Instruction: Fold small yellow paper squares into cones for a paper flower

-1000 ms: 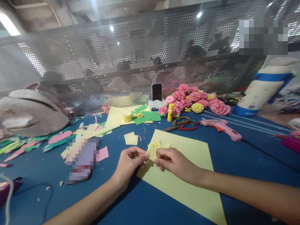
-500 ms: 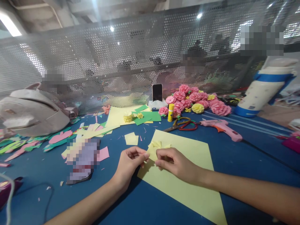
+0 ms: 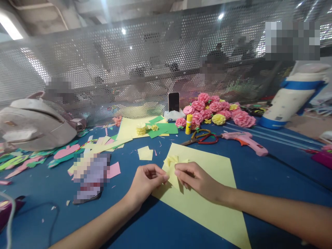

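A small piece of folded yellow paper (image 3: pixel 171 169) is held between my two hands above a large pale yellow sheet (image 3: pixel 207 207). My left hand (image 3: pixel 149 180) pinches its left edge between thumb and fingers. At its right side, my right hand (image 3: pixel 194 178) grips it with closed fingers. Folded flaps stand up along the top of the piece, and its lower corner points down toward the sheet. A small cut piece of yellow paper (image 3: pixel 145 153) lies on the blue table just beyond my left hand.
Beyond the sheet lie scissors (image 3: pixel 201 138), an upright glue stick (image 3: pixel 188 124) and a pink glue gun (image 3: pixel 245 140). Pink and yellow paper flowers (image 3: pixel 212 109) are heaped behind. A bottle (image 3: pixel 293 97) stands right, a bag (image 3: pixel 36 121) left. Paper scraps (image 3: pixel 67 152) litter the left side.
Both hands have shifted slightly to the right and down with the folded paper. More of the paper's lower part now shows between them.
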The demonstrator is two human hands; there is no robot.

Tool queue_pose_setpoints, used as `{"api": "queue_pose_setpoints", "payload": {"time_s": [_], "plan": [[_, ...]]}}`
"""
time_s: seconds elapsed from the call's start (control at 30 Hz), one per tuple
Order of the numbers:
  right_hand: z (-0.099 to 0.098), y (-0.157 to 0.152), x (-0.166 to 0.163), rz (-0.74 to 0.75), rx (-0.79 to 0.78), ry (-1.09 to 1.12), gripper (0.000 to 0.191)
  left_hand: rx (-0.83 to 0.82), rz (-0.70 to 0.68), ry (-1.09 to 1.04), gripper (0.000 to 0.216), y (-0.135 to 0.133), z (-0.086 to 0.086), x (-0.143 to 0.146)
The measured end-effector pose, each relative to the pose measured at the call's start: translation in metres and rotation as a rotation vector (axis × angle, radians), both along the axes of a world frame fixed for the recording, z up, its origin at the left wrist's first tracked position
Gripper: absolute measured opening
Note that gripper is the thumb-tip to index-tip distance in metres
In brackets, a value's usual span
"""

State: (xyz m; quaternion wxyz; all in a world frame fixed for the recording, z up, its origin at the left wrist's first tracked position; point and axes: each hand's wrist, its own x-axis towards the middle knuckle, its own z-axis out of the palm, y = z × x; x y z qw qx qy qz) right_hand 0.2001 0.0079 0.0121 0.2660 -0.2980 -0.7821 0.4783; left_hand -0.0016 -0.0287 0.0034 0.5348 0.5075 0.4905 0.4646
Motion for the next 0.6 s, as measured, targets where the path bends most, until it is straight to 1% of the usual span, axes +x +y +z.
{"api": "queue_pose_setpoints", "payload": {"time_s": [0.13, 0.2, 0.27, 0.37, 0.5, 0.6], "plan": [[-0.0020, 0.0021, 0.0015, -0.054, 0.032, 0.022, 0.048, 0.004, -0.040, 0.024, 0.036, 0.0007, -0.0020, -0.0011], [-0.0018, 0.0035, 0.0025, -0.093, 0.048, 0.049, 0.041, 0.016, -0.060, 0.034, 0.035, 0.0002, -0.0041, -0.0009], [-0.0006, 0.0049, 0.0031, -0.121, 0.068, 0.070, 0.029, 0.033, -0.072, 0.042, 0.033, -0.0007, -0.0061, -0.0005], [0.0016, 0.0060, 0.0029, -0.113, 0.088, 0.070, 0.019, 0.065, -0.077, 0.043, 0.034, -0.0010, -0.0071, -0.0004], [0.0022, 0.0067, 0.0022, -0.095, 0.095, 0.074, 0.015, 0.110, -0.065, 0.029, 0.038, -0.0003, -0.0051, -0.0012], [0.0007, 0.0077, 0.0027, -0.104, 0.104, 0.093, 0.014, 0.130, -0.073, 0.026, 0.037, -0.0016, -0.0043, -0.0014]]}}
